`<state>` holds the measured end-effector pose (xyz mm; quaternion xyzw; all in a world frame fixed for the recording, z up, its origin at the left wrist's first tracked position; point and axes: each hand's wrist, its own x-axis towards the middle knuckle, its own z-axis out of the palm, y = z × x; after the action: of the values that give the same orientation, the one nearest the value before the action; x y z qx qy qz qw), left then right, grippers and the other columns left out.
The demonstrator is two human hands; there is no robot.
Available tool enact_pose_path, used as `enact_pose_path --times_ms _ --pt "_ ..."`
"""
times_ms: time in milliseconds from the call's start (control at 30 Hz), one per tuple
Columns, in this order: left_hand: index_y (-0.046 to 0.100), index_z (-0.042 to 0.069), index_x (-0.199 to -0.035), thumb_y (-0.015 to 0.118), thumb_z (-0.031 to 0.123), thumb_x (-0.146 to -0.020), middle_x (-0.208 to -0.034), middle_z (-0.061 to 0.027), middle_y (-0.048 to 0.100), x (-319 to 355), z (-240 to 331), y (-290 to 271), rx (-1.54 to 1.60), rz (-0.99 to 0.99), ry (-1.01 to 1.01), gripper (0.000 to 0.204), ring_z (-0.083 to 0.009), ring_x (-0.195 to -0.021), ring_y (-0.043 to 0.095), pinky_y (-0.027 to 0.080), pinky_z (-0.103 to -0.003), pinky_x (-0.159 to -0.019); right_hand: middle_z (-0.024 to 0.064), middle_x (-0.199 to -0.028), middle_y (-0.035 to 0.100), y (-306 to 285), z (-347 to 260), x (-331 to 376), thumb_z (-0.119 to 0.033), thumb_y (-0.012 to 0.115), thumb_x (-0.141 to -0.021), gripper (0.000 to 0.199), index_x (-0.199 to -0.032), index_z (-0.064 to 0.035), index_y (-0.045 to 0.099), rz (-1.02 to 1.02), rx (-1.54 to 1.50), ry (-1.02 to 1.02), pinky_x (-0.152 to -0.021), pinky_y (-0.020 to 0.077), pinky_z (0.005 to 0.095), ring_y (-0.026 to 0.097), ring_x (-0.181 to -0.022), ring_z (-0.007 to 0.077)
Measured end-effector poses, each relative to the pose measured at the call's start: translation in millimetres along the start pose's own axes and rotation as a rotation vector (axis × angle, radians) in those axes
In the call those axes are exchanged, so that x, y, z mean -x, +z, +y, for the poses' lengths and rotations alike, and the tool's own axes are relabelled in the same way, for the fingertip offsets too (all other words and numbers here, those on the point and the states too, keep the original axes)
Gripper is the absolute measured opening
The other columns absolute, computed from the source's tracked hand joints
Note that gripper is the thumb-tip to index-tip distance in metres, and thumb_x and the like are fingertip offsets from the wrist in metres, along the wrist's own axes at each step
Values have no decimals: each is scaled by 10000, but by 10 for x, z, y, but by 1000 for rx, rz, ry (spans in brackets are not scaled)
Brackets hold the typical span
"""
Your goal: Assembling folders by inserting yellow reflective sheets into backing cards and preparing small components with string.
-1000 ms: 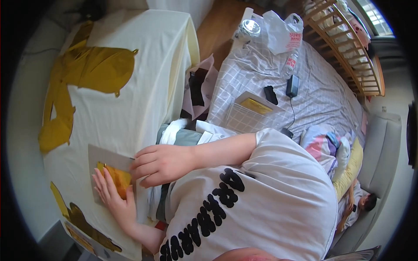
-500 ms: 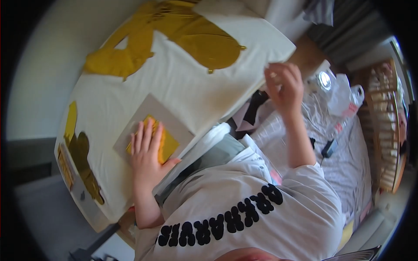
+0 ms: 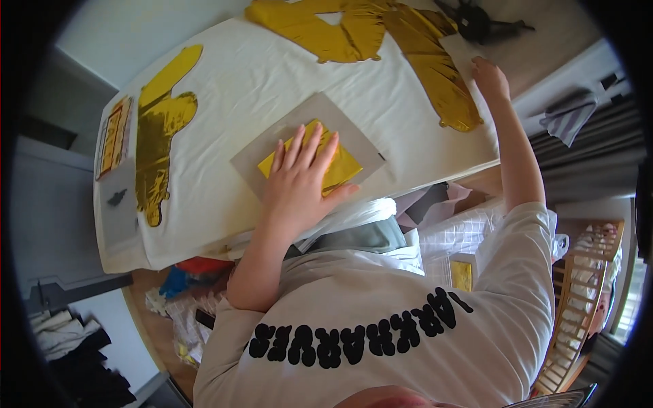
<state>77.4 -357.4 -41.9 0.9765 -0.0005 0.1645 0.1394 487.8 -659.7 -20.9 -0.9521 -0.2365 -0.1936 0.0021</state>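
Note:
My left hand (image 3: 299, 173) lies flat with fingers spread, pressing on a folded gold foil piece (image 3: 347, 168). Under the foil is a square grey board (image 3: 272, 153) on the white-covered table (image 3: 224, 88). At the far right of the table, my right hand (image 3: 492, 80) is closed, its fingertips at the edge of a pale sheet (image 3: 464, 49). Beside that hand, a flat gold foil balloon (image 3: 439, 78) stretches along the table. Another flat gold foil balloon (image 3: 333, 34) is at the back, and a third (image 3: 156, 149) lies on the left.
A black tool-like object (image 3: 475, 22) sits at the back right. On the left are a flat patterned package (image 3: 114, 139) and a clear sheet with a dark spot (image 3: 122, 211). A wooden-barred crib (image 3: 581, 292) stands at the right, dark and white clothes (image 3: 78, 353) at lower left.
My right hand has gone from raised beside the table to the pale sheet at the far right, its fingers closing. The view has turned right. My left hand stays on the folded foil.

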Motion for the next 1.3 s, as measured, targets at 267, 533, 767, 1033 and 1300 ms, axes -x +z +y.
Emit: enact_pose_path --times_ms 267,533,767,1033,1300 --pt "483 74 -1413 582 596 -879 -1473 -188 439 -7 -24 56 24 70 42 753 -380 -1401 355 272 -581 -1125 179 -959 703 -248 -161 17 -129 504 -918 280 -1156 -129 651 -23 131 9 -812 551 452 677 -931 362" --pt "446 101 -1448 538 580 -916 -1508 -155 402 64 -67 24 27 27 -18 722 -355 -1428 312 238 -557 -1152 75 -794 662 -1350 -1781 1768 22 721 -789 137 -901 -55 739 168 -592 -324 -707 512 329 652 -770 236" --pt "444 100 -1448 517 569 -932 -1499 -160 408 12 -37 44 52 18 2 701 -357 -1418 324 229 -546 -1159 44 -821 623 -1554 -2227 2410 24 719 -678 285 -950 -63 734 66 -495 -428 -673 474 360 591 -737 227" --pt "431 96 -1456 521 583 -923 -1504 -167 399 16 -28 74 58 31 -10 728 -363 -1421 318 224 -552 -1159 -9 -769 658 -1140 -2526 2233 -31 790 -683 209 -853 -107 696 232 -461 -352 -723 455 344 605 -770 200" --pt "421 80 -1459 551 664 -864 -1510 -178 387 26 -34 90 67 54 15 843 -370 -1430 304 241 -574 -1145 19 -742 655 -953 -2504 2221 -82 843 -643 209 -779 -89 684 146 -616 -289 -702 483 360 612 -761 225"
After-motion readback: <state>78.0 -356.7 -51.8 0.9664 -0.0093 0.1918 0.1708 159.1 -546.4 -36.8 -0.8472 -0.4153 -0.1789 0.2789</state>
